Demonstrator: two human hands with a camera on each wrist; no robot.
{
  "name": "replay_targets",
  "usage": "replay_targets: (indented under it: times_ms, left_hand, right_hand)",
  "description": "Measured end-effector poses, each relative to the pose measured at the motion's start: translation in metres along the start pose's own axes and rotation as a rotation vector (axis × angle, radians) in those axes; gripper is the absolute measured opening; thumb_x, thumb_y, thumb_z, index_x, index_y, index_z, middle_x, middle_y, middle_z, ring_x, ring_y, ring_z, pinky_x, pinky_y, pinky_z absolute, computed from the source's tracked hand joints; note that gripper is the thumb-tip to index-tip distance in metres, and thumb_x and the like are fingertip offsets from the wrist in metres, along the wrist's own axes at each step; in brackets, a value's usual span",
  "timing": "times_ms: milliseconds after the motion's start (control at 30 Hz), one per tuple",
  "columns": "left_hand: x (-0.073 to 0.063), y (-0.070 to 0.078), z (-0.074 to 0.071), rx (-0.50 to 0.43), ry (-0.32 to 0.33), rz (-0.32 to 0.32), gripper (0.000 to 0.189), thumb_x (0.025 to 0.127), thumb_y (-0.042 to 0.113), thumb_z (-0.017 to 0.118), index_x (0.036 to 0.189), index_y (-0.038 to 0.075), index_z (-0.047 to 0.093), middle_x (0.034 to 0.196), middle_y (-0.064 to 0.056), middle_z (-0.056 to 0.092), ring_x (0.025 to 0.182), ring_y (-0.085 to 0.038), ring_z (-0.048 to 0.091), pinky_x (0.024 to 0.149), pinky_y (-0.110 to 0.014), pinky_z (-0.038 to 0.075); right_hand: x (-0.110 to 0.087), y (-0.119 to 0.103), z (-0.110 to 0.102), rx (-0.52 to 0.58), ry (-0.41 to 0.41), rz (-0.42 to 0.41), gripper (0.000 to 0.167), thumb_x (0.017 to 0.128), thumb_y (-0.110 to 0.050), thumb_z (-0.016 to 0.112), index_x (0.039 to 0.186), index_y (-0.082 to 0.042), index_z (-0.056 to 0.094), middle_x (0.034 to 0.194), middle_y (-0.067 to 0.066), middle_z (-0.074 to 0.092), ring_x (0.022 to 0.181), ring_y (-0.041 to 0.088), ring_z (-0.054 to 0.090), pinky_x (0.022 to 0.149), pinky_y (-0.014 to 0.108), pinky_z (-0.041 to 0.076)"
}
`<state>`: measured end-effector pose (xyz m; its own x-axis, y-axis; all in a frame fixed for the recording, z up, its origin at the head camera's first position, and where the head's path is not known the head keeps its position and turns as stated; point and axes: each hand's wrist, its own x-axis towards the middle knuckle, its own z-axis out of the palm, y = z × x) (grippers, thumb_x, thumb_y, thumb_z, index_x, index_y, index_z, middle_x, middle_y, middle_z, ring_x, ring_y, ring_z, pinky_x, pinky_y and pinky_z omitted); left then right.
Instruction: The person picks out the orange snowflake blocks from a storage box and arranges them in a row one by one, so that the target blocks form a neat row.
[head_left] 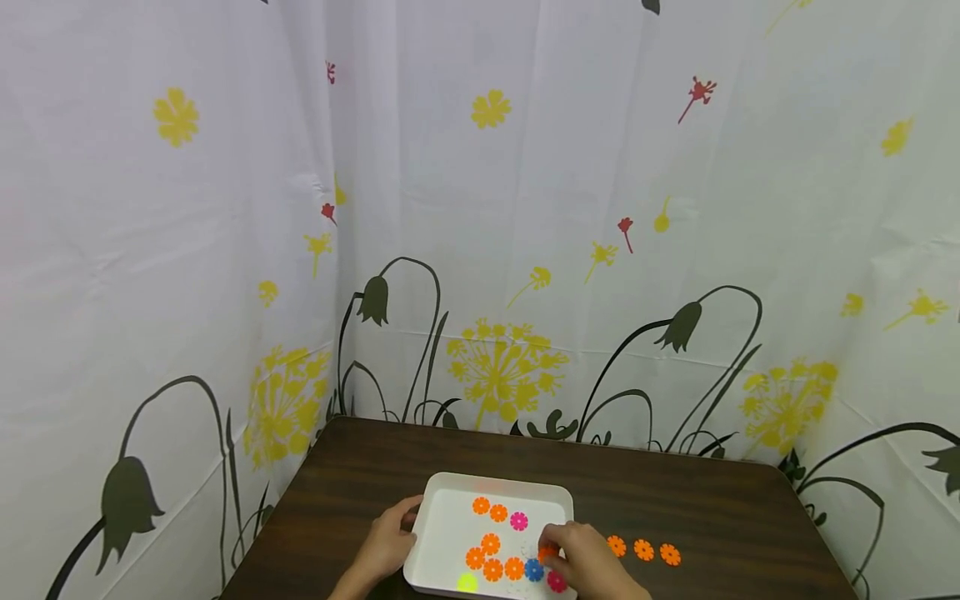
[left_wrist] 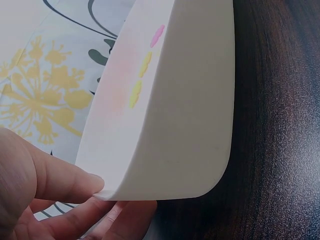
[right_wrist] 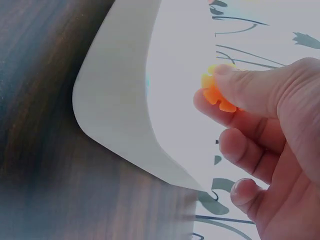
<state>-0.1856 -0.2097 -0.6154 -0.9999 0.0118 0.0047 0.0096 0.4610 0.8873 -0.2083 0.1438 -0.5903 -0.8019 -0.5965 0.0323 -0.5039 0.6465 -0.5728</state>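
Observation:
A white tray (head_left: 442, 533) lies on the dark table, with several orange flower-shaped discs (head_left: 492, 570) inside. Pink discs (head_left: 519, 521), a blue disc (head_left: 534, 570) and a yellow-green disc (head_left: 467, 582) share the tray. My left hand (head_left: 386, 537) grips the tray's left rim, thumb inside and fingers under the outside, as the left wrist view shows. Over the tray's right side, my right hand (head_left: 588, 560) pinches one orange flower disc (right_wrist: 215, 92) between thumb and index finger. Its other fingers are loosely bent, holding nothing.
Three orange discs (head_left: 643, 550) lie in a row on the dark wooden table (head_left: 720, 500), right of the tray. A white curtain (head_left: 600, 167) with printed flowers hangs behind and beside the table.

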Motion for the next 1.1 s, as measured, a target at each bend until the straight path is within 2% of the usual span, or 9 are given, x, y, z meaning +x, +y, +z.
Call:
replay_targets:
  times_ms: [467,700,1100]
  left_hand:
    - [0.000,0.001,0.001,0.018,0.002,-0.011,0.068,0.075,-0.014,0.054,0.143,-0.013,0.054,0.110,-0.031,0.073,0.081,-0.030,0.077,0.065,-0.041,0.062]
    - [0.000,0.002,0.000,0.020,0.004,-0.015,0.068,0.075,-0.014,0.054,0.143,-0.012,0.054,0.110,-0.030,0.073,0.081,-0.029,0.077,0.065,-0.040,0.062]
    - [0.002,-0.001,0.000,0.003,-0.006,-0.019,0.069,0.074,-0.015,0.054,0.144,-0.013,0.053,0.110,-0.031,0.072,0.082,-0.031,0.077,0.065,-0.041,0.063]
  right_hand:
    - [-0.006,0.002,-0.009,0.170,0.021,0.089,0.009,0.095,-0.015,0.077,0.103,-0.012,0.073,0.082,-0.012,0.064,0.070,0.005,0.053,0.065,0.023,0.050]
    - [-0.013,0.009,-0.018,0.168,0.056,0.112,0.012,0.096,-0.015,0.076,0.106,-0.012,0.072,0.083,-0.011,0.064,0.070,0.006,0.053,0.064,0.022,0.051]
    - [-0.024,0.021,-0.026,0.180,0.168,0.089,0.013,0.096,-0.012,0.076,0.107,-0.008,0.072,0.082,-0.008,0.063,0.068,0.003,0.051,0.059,0.022,0.049]
